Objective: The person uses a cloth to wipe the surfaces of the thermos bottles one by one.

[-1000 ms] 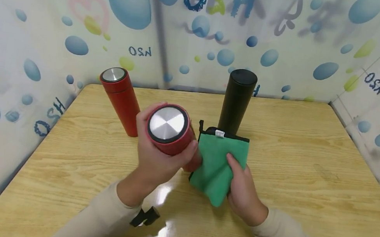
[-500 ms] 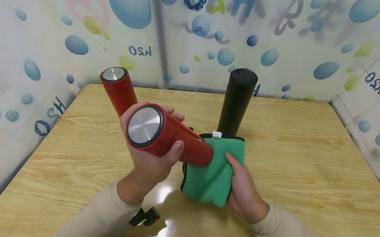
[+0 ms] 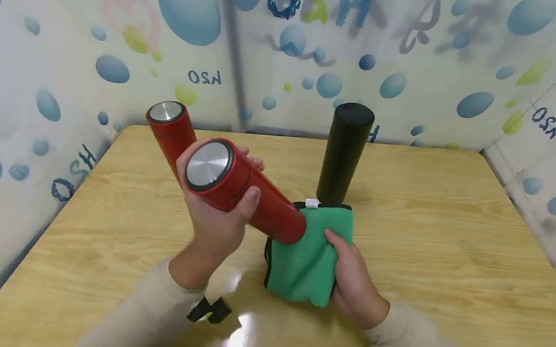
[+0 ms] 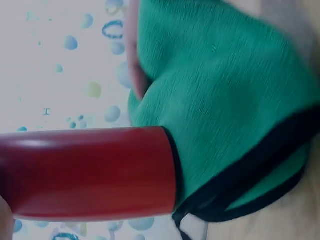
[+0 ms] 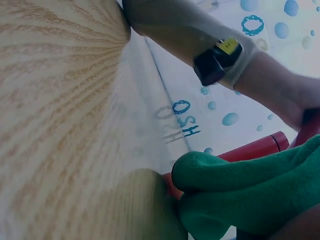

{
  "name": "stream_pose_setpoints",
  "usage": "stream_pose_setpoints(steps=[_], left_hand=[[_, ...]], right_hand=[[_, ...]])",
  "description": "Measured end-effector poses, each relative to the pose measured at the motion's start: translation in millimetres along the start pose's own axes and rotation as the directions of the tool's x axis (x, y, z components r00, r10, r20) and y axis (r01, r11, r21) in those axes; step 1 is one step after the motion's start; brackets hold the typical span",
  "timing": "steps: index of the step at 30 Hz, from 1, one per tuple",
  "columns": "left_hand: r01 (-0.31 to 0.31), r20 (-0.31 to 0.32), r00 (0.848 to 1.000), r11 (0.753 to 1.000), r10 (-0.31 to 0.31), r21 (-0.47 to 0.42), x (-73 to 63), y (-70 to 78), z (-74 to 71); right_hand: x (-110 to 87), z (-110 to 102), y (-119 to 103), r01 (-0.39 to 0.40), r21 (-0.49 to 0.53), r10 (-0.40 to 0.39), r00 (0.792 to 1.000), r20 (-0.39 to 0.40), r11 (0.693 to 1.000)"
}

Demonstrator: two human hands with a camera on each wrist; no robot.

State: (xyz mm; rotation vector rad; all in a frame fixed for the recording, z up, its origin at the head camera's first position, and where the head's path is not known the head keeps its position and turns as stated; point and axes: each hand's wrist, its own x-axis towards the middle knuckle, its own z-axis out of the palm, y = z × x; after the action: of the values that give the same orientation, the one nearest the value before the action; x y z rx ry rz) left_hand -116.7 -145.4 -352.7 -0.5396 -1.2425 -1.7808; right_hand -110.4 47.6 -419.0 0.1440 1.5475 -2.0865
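Note:
In the head view my left hand (image 3: 213,220) grips a red thermos flask (image 3: 269,207) near its steel-topped lid. The flask slants, its lid up to the left and its base down to the right. Its base touches a green cloth (image 3: 300,273) with black edging and a white tag. My right hand (image 3: 358,285) holds that cloth, thumb on the front and the other fingers hidden behind. In the left wrist view the red flask (image 4: 95,172) lies with its dark-rimmed base against the cloth (image 4: 215,95). Folds of the cloth (image 5: 245,180) show in the right wrist view.
A second red flask (image 3: 171,133) stands at the back left, partly behind my left hand. A black flask (image 3: 344,155) stands upright just behind the cloth. The wooden table (image 3: 455,245) meets patterned walls (image 3: 289,77) at the back and sides.
The held red flask has swung from nearly end-on to a sideways slant, its lid moving left and its base to the cloth. The cloth has shifted slightly left and down with my right hand.

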Motion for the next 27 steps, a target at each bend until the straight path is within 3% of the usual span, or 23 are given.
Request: stream_pose_setpoints(steps=[2, 4, 7, 9, 12, 17, 22, 27], left_hand=[[0.074, -0.012, 0.997, 0.997, -0.074, 0.016, 7.9, -5.2, -5.7], [0.178, -0.006, 0.984, 0.981, -0.178, 0.077, 16.3, -12.3, -10.5], [0.332, 0.012, 0.939, 0.913, -0.344, 0.236, 29.0, -29.1, -14.4], [0.388, 0.028, 0.907, 0.858, -0.42, 0.337, 36.4, -43.4, -15.2], [0.406, 0.053, 0.882, 0.81, -0.469, 0.422, 45.0, -67.6, -14.3], [0.407, 0.086, 0.859, 0.776, -0.504, 0.482, 44.8, -103.0, -11.7], [0.393, 0.105, 0.858, 0.774, -0.503, 0.496, 44.0, -126.2, -11.8], [0.384, 0.12, 0.847, 0.753, -0.517, 0.534, 46.7, -134.3, -8.4]], right_hand=[[0.3, 1, 1, -0.007, -0.009, 0.007, 1.0, 0.006, 1.0], [0.4, 1, 2, -0.017, -0.021, 0.017, 1.0, 0.0, 1.0], [-0.2, -1, 3, -0.038, -0.057, 0.037, 0.999, -0.024, 0.998], [-0.5, -1, 4, -0.053, -0.073, 0.05, 0.998, -0.037, 0.996], [-0.7, -1, 4, -0.054, -0.083, 0.051, 0.998, -0.035, 0.995], [-1.1, -2, 6, -0.051, -0.083, 0.051, 0.999, 0.001, 0.995], [-1.3, -4, 6, -0.053, -0.083, 0.056, 0.998, 0.033, 0.995], [-1.1, -5, 0, -0.055, -0.069, 0.057, 0.998, 0.031, 0.996]])
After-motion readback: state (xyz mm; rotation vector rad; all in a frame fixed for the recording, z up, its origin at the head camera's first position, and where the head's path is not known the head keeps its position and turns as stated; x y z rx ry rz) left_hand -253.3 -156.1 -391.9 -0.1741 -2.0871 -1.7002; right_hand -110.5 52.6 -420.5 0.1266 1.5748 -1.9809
